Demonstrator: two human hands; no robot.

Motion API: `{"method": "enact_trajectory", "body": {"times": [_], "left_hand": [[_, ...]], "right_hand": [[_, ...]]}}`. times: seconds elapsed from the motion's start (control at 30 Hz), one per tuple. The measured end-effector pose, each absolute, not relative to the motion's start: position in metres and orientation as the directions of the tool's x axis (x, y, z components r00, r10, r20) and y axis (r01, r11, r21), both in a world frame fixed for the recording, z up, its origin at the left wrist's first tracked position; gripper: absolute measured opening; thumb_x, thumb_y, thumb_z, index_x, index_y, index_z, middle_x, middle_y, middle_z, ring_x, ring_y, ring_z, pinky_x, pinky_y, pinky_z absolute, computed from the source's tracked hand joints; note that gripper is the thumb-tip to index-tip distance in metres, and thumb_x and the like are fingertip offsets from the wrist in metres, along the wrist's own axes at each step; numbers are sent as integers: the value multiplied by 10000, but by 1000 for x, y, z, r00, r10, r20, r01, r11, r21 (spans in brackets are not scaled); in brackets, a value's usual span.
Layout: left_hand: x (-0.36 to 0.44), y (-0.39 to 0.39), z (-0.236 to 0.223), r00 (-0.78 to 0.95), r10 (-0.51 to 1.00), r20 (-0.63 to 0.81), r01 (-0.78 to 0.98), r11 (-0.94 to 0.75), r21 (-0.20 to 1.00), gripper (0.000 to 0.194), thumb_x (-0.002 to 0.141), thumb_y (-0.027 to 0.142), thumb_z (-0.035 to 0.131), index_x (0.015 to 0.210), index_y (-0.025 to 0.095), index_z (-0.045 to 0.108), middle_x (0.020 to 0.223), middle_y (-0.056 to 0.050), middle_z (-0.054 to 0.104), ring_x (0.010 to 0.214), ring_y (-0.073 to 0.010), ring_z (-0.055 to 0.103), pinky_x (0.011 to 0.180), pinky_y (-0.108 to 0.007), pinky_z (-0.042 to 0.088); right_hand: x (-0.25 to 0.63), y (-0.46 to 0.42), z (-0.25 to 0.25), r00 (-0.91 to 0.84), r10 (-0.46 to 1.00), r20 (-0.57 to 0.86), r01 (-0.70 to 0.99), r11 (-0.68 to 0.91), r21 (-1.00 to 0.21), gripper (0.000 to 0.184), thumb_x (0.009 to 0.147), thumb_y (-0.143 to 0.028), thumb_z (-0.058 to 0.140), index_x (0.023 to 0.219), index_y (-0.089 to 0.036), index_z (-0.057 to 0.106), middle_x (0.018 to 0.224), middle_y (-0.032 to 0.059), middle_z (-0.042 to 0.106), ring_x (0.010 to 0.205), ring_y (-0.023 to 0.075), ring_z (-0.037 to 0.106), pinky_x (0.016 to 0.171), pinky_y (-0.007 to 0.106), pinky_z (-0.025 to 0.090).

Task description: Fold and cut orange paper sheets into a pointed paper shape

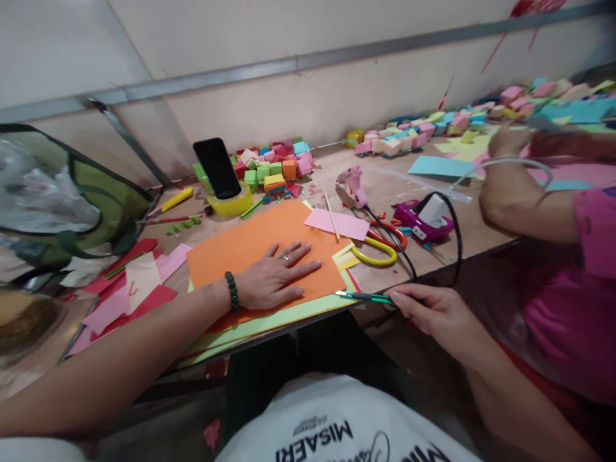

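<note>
An orange paper sheet (240,240) lies near the table's front edge, over several green and yellow sheets (269,321). My left hand (276,276) rests flat on the orange sheet, fingers spread, with nothing in its grasp. Beyond the front right corner of the paper, my right hand (433,311) pinches a green utility knife (368,297). Its blade points left, at the sheet's near right corner; whether it touches the paper I cannot tell. A pink paper piece (337,223) with a thin stick (331,215) across it overlaps the sheet's far right part.
Yellow-handled scissors (380,253), a pink glue gun (353,186) and a purple device (426,221) with a black cable stand to the right. A phone (217,168) leans on a tape roll (226,204). Small paper boxes (269,167) line the wall. A co-worker's arm (524,205) reaches in at right.
</note>
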State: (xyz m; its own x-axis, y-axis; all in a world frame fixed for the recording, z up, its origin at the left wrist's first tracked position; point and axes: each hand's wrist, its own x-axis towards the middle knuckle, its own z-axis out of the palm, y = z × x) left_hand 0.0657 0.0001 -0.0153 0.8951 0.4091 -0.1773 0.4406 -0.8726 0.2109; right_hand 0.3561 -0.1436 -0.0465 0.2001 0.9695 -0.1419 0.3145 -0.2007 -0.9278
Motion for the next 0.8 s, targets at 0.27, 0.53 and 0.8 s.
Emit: {"method": "enact_trajectory", "body": {"times": [0.27, 0.53, 0.8], "left_hand": [[65, 0, -15, 897, 406, -177, 437, -875, 208, 591, 941, 552, 260, 1482, 330, 168, 1574, -88, 38, 1437, -334, 57, 1092, -627, 57], [66, -1, -13, 890, 418, -181, 451, -866, 214, 583, 950, 534, 246, 1483, 305, 180, 1573, -97, 52, 1440, -314, 50, 1098, -619, 59], [29, -1, -2, 851, 497, -170, 522, -837, 165, 545, 964, 504, 221, 1480, 333, 178, 1578, -52, 28, 1440, -314, 50, 1114, -595, 36]], "right_hand": [[346, -144, -46, 150, 978, -142, 336, -186, -923, 352, 726, -489, 644, 808, -158, 731, 499, -24, 476, 413, 81, 329, 357, 216, 235], [341, -144, -50, 146, 981, -128, 333, -171, -927, 378, 744, -510, 634, 848, -158, 724, 515, -21, 483, 427, 86, 340, 374, 220, 252], [337, -145, -49, 168, 979, -116, 315, -165, -935, 374, 750, -520, 629, 847, -167, 702, 560, -17, 498, 435, 88, 340, 379, 228, 233]]}}
